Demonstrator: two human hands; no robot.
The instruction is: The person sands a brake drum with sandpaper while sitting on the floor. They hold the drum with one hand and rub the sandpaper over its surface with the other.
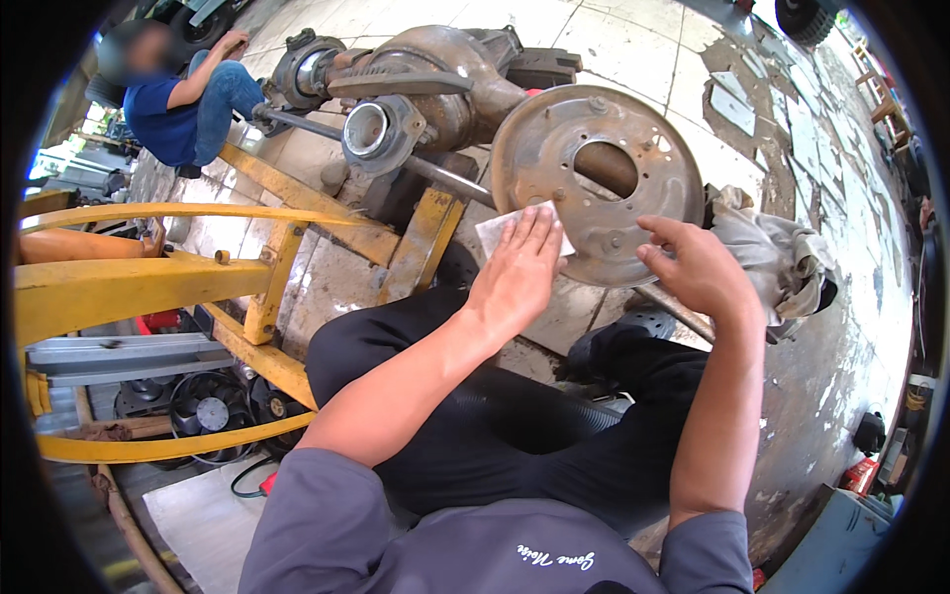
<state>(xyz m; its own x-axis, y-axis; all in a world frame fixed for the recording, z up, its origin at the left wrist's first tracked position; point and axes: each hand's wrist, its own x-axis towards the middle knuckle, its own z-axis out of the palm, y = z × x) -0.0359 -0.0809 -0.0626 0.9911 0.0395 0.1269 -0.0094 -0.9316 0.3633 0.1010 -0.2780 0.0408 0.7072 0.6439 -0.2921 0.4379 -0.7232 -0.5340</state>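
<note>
Under the straight fingers of my left hand is a pale square sheet; whether it is cloth or abrasive paper I cannot tell. That hand holds the sheet at the lower left rim of a round, rusty brake backing plate, which has a large central hole and several small ones. My right hand is beside the plate's lower right edge, thumb and index finger apart, with nothing visible in it. Its other fingers are partly hidden. Behind the plate lies a brown axle housing with a round flanged hub and a metal shaft.
A yellow metal frame spans the left side. Crumpled grey cloth lies right of the plate. Another person in blue sits at the far left. Broken tiles cover the floor at far right. A black fan lies below the frame.
</note>
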